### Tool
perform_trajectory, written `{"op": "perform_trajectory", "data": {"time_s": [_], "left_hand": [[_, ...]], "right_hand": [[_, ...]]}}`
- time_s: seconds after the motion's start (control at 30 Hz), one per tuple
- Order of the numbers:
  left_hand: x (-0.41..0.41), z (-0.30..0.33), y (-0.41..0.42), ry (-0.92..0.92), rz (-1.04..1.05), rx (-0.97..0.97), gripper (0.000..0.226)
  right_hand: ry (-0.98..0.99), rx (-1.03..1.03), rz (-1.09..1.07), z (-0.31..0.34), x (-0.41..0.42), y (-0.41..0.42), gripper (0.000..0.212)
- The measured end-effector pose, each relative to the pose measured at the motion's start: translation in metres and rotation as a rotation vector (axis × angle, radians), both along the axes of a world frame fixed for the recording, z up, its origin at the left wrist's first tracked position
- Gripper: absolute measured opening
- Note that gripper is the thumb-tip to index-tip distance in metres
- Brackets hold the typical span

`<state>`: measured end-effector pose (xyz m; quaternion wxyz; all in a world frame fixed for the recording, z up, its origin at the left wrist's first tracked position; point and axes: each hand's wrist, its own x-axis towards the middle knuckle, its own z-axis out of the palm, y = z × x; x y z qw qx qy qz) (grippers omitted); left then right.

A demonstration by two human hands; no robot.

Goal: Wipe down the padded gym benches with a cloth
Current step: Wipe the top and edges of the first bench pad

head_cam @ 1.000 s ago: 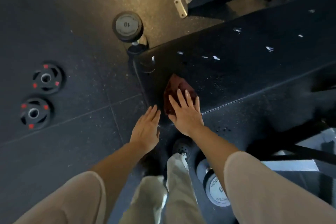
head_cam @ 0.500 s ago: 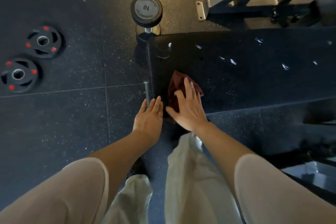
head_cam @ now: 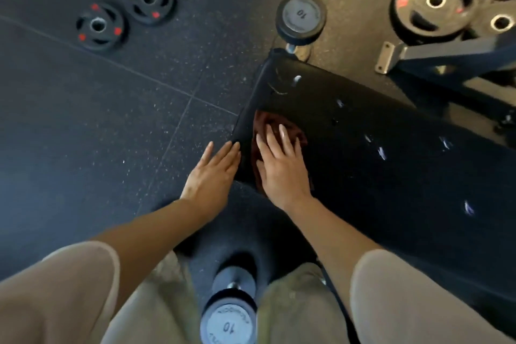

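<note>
Head view: right hand (head_cam: 282,165), fingers flat, presses the dark red cloth (head_cam: 279,131) on the padded bench (head_cam: 377,126), now nearer its left end than a second ago, left hand (head_cam: 213,173) flat beside the edge; the rest probably remains unwiped.

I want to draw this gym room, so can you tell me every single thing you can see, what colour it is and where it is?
Bench pad: one, black, right, with small tears.
Cloth: one, dark red, at the pad's near end.
Dumbbells: two, grey ends marked 10; one past the pad, one between the legs.
Small weight plates: two, black with red marks, floor top left.
Large weight plates: two, top right.
Metal frame: grey, top right.
Left hand: flat beside the pad.
Right hand: presses the cloth.
</note>
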<state>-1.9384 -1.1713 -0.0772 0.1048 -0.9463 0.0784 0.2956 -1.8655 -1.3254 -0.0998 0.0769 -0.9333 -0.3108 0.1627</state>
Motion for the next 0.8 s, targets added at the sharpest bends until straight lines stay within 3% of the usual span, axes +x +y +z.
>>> {"op": "perform_trajectory", "data": {"time_s": [0.1, 0.17, 0.27, 0.37, 0.47, 0.53, 0.67, 0.8], "left_hand": [[-0.007, -0.004, -0.003, -0.06, 0.083, -0.067, 0.071], [-0.013, -0.014, 0.003, -0.196, 0.101, -0.201, 0.067], [-0.02, -0.033, 0.017, -0.446, 0.082, -0.404, 0.06], [-0.026, -0.051, 0.028, -0.551, 0.074, -0.568, 0.058], [-0.026, -0.069, 0.034, -0.688, 0.063, -0.726, 0.051], [-0.023, -0.08, 0.036, -0.787, 0.045, -0.776, 0.046], [-0.017, -0.1, 0.038, -0.883, 0.019, -0.858, 0.043], [-0.014, -0.114, 0.036, -0.954, 0.012, -0.889, 0.042]], "right_hand": [[-0.008, 0.013, 0.202, -0.001, -0.035, -0.022, 0.053], [-0.003, 0.003, 0.309, 0.002, -0.039, -0.036, 0.051], [-0.081, -0.026, 0.225, 0.0, -0.007, -0.017, 0.049], [-0.107, -0.072, 0.108, -0.002, 0.007, 0.011, 0.054], [-0.13, -0.103, 0.297, -0.001, -0.014, -0.006, 0.052], [-0.142, -0.106, 0.379, -0.002, -0.01, -0.025, 0.051], [-0.21, -0.069, 0.166, -0.016, 0.02, -0.013, 0.056], [-0.264, -0.033, 0.157, -0.033, 0.023, -0.003, 0.058]]}}
